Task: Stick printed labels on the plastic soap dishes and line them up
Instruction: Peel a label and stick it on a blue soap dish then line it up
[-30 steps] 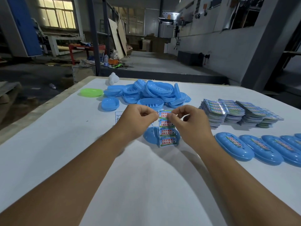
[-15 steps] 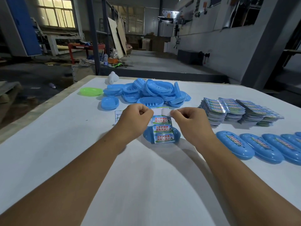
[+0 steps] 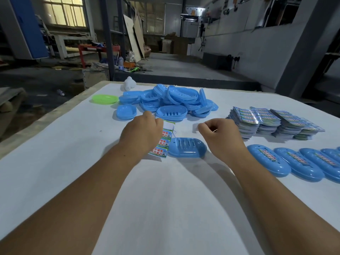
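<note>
At a white worktable (image 3: 165, 208), our left hand (image 3: 142, 132) pinches a strip of printed labels (image 3: 162, 142) beside an unlabelled blue soap dish (image 3: 186, 147), while our right hand (image 3: 219, 134), fingers curled around something too small to tell, hovers beside four labelled dishes (image 3: 301, 163).

Table (image 3: 55, 162) under both hands: matt white sheet, smooth, with a rough bare wood edge left of the left hand. Soap dish (image 3: 187, 149) between the hands: blue plastic, smooth, slight sheen, slotted. Pile of dishes (image 3: 171, 100) beyond the hands: same glossy blue plastic; one green dish (image 3: 104, 99), translucent-looking. Label strip (image 3: 162, 142) at the left hand: glossy printed paper. Label stacks (image 3: 272, 124) right of the right hand: glossy print.
</note>
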